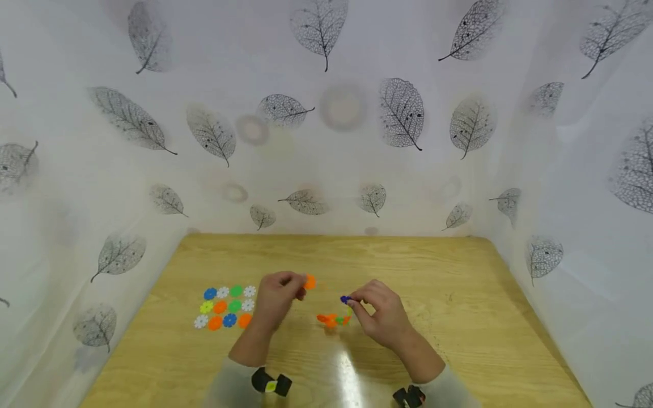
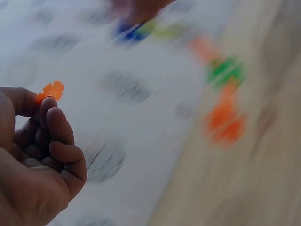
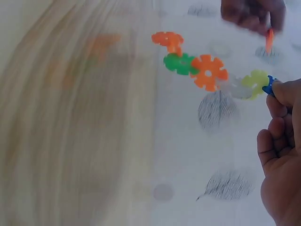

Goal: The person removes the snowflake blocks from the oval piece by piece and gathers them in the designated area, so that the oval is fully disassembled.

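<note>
Between the thumb and fingertips of my left hand (image 1: 278, 294) is a loose orange notched disc (image 2: 52, 89), flower-shaped at its edge. My right hand (image 1: 382, 311) pinches a blue notched disc (image 3: 269, 85) at one end of a linked chain. From there the chain runs through a yellow disc (image 3: 255, 84), a whitish disc (image 3: 236, 88), an orange disc (image 3: 208, 72), a green disc (image 3: 179, 63) and further orange pieces (image 3: 165, 38). It hangs in the air, curving down and leftward from my right hand in the head view. The two hands are apart.
Left of my left hand, several notched discs lie in rows on the wooden table (image 1: 459, 294), among them a blue disc (image 1: 210, 293), a yellow disc (image 1: 206, 306) and a white disc (image 1: 201, 322). White leaf-patterned cloth (image 1: 347, 170) encloses the table's back and sides.
</note>
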Demonstrator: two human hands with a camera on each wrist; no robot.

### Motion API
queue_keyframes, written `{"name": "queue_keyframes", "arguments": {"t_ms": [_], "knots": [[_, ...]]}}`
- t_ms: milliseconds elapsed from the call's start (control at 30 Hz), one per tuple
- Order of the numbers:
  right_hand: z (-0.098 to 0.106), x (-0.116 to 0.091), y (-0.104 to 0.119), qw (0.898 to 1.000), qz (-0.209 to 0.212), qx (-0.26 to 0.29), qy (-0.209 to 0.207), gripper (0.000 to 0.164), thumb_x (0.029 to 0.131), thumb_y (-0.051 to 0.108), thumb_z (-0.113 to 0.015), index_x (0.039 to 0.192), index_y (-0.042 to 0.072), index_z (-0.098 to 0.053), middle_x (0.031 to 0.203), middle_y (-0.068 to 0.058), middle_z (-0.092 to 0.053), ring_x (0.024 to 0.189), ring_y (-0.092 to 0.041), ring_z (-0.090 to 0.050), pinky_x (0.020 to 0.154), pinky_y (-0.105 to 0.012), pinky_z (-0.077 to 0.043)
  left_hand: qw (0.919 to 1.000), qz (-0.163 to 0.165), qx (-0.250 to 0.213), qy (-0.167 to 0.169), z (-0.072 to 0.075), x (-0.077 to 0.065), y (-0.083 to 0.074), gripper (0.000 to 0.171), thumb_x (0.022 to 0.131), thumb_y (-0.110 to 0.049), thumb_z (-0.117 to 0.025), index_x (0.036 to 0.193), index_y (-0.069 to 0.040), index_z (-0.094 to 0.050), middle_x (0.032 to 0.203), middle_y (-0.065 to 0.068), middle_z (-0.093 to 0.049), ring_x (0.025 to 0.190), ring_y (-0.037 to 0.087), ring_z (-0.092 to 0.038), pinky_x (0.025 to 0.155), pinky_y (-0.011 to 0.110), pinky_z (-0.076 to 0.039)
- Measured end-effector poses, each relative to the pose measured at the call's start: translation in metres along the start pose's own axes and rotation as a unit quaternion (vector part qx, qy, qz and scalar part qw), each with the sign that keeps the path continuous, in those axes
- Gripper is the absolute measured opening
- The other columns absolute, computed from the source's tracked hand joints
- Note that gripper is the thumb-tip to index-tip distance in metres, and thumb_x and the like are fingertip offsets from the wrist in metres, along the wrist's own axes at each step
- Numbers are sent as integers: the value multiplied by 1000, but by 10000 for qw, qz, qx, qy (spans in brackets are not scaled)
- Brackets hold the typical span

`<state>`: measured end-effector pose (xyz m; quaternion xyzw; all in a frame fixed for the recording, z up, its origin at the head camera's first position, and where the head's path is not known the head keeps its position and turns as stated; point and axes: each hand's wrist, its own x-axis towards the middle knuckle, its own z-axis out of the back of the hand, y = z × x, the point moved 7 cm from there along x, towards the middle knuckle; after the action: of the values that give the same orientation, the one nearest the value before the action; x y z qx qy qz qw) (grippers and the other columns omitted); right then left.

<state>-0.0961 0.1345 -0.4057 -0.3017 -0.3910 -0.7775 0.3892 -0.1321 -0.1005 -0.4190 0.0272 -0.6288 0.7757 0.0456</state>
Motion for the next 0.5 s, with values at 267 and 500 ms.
{"name": "queue_keyframes", "arguments": {"t_ms": [267,500], "knots": [[21,-16,-25,9990,-404,-194,-38,7,97,16,-76,92,11,-77,89,4,-72,76,-11,-61,64,-20,-49,9967,142,728,-314,62,2,-2,35,99,-40,-72,90,-7,-79,81,5,-73,74,24,-63,62,31,-46],[27,-18,-28,9991,-292,-216,-224,8,97,16,-76,92,10,-77,87,2,-73,73,-12,-60,62,-20,-49,9924,392,1162,39,76,-11,21,36,99,-46,-70,92,-12,-78,86,6,-72,76,29,-60,58,31,-45]]}}
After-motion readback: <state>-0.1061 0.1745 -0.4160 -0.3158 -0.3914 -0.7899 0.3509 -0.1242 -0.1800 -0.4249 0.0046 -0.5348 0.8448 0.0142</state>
